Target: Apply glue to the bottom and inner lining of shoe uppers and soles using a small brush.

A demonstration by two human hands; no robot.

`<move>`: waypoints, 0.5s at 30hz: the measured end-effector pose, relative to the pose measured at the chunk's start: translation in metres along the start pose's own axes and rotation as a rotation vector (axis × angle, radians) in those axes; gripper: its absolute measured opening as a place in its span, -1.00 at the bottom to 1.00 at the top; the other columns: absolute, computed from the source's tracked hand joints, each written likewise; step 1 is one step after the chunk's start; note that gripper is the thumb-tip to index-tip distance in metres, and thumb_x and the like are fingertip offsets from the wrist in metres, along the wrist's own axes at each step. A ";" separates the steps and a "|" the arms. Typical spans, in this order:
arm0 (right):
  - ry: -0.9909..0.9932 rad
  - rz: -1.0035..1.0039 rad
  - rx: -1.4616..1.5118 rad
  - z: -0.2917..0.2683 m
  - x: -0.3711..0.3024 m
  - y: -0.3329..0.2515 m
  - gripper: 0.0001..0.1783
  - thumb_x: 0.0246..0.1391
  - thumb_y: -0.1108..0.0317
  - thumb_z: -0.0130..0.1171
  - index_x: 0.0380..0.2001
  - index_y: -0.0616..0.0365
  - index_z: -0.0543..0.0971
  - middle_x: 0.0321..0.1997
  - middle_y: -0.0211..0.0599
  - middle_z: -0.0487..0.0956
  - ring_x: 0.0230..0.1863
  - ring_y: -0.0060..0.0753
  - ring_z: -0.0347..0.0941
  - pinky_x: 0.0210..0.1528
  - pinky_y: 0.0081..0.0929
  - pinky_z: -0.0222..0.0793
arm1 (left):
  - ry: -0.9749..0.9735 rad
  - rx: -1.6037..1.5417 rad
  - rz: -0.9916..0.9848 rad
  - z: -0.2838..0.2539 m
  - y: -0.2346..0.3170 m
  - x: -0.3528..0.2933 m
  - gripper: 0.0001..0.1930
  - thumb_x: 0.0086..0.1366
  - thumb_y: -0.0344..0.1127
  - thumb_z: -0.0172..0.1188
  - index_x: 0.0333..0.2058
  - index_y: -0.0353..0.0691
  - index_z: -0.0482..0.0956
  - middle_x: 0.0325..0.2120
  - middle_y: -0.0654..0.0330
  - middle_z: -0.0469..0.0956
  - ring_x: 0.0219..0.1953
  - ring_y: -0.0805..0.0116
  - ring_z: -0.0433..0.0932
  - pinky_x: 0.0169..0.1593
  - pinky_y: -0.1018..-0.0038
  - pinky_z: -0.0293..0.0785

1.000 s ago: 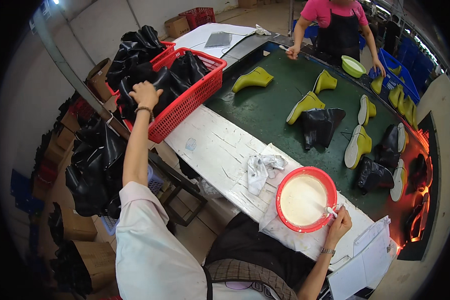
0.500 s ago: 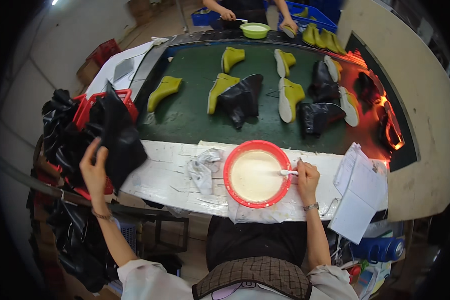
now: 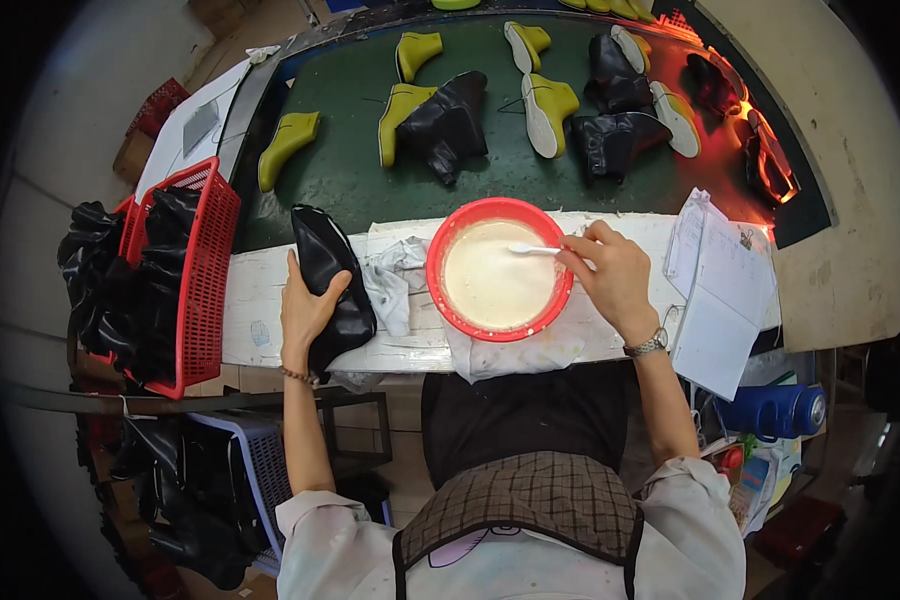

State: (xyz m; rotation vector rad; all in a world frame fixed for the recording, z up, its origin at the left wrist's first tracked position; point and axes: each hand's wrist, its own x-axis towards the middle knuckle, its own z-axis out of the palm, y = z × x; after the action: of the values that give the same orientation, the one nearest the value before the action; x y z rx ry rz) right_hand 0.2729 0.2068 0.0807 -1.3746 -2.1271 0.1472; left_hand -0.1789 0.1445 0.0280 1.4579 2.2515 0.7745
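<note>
My left hand (image 3: 308,312) grips a black leather boot upper (image 3: 332,262) above the left part of the white bench, its thumb pressed on the leather. A slim white brush (image 3: 535,249), much like a toothbrush, is pinched in my right hand (image 3: 612,278). Its far end reaches over the cream-coloured liquid (image 3: 495,290) in a red plastic bowl (image 3: 438,285); I cannot tell whether it dips in. Beside the bowl, close to the boot upper, lies a crumpled white rag (image 3: 390,290).
Yellow shoe lasts (image 3: 290,148) and black boot uppers (image 3: 445,130) lie on the green belt (image 3: 340,190). Its right end glows red-hot (image 3: 705,160). Red baskets (image 3: 208,280) of black uppers stand at left. Papers (image 3: 715,310) and a blue flask (image 3: 770,412) are at right.
My left hand has brought the boot upper from the red basket rightward onto the bench side. My right hand has moved the brush further over the bowl. The view has tilted down.
</note>
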 end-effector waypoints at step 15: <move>-0.041 0.157 0.397 -0.025 0.008 -0.011 -0.85 0.04 0.30 0.45 -0.27 -0.01 0.80 -0.43 -0.45 0.58 -0.49 -0.49 0.44 -0.47 -0.53 0.29 | -0.593 -0.884 -0.035 -0.060 0.116 -0.063 -0.59 0.33 -0.47 0.25 0.14 -0.47 0.52 -0.14 0.25 0.64 -0.16 0.58 0.56 -0.04 0.62 0.50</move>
State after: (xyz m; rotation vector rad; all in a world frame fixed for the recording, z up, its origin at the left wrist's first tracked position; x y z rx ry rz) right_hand 0.2749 0.2035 0.1089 -1.3018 -1.8892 0.6292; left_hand -0.1025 0.1096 0.1460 1.0071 1.2270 0.9796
